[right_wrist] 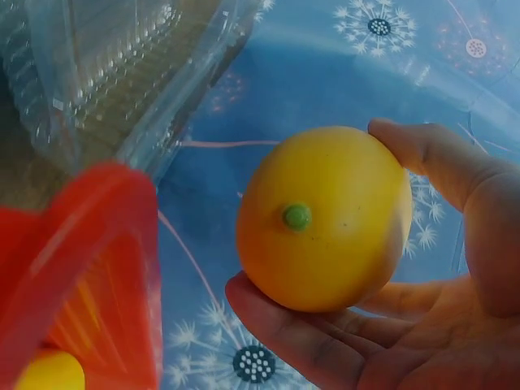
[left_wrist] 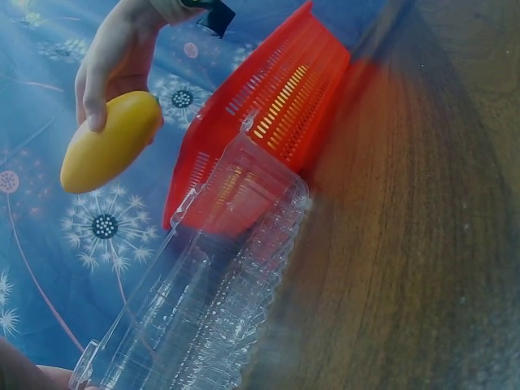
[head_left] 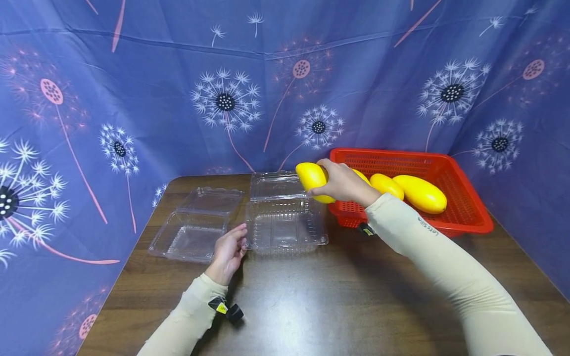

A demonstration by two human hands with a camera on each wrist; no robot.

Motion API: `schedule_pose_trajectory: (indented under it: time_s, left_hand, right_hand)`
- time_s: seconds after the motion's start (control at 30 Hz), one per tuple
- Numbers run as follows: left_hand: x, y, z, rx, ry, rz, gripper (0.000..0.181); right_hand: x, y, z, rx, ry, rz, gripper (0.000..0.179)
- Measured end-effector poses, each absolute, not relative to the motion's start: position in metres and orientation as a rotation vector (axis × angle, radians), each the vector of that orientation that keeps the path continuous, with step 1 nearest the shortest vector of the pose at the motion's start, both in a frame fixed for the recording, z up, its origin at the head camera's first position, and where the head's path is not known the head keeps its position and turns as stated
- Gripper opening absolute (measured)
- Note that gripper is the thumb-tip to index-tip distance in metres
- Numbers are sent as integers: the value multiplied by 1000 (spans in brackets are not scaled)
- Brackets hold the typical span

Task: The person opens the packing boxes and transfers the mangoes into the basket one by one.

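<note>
My right hand [head_left: 340, 183] holds a yellow mango [head_left: 310, 177] in the air, between the red basket and the clear containers. Thumb and fingers wrap its sides in the right wrist view, and a green stem nub [right_wrist: 297, 217] faces that camera. Below it stands an open clear plastic container [head_left: 285, 225], its hinged lid [head_left: 276, 185] laid back toward the curtain. At the container's left front corner, my left hand [head_left: 228, 252] grips the rim; only part of that hand shows in the left wrist view.
A red slotted basket [head_left: 467, 207] stands at the right with several yellow mangoes [head_left: 420, 194] inside. Left of my left hand lies another open clear container [head_left: 191, 237]. The wooden table [head_left: 311, 296] meets a blue dandelion-print curtain [head_left: 267, 99] at the back.
</note>
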State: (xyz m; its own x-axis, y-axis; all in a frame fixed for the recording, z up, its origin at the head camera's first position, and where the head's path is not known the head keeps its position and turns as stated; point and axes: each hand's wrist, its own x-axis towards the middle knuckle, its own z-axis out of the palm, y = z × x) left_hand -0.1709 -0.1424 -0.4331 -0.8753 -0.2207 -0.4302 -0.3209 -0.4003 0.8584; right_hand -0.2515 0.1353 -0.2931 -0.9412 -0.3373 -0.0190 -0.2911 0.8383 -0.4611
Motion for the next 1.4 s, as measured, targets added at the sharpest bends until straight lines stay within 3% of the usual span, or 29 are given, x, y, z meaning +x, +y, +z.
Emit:
schedule_pose_trajectory:
  time_s: [0.17, 0.5, 0.77, 1.4]
  left_hand:
    - [-172, -142, -434, -758, 1691, 2451, 37]
    - [-170, -143, -433, -751, 1684, 2460, 21]
    - [-171, -142, -433, -749, 1702, 2444, 45]
    - [-171, -144, -436, -741, 1685, 2466, 35]
  right_hand:
    - [-257, 144, -286, -493, 2950, -713, 83]
    - [-263, 167, -278, -410, 2932, -712, 81]
    - [-267, 188, -278, -343, 2950, -708, 88]
    - [-276, 241, -282, -231, 2954, -645, 89]
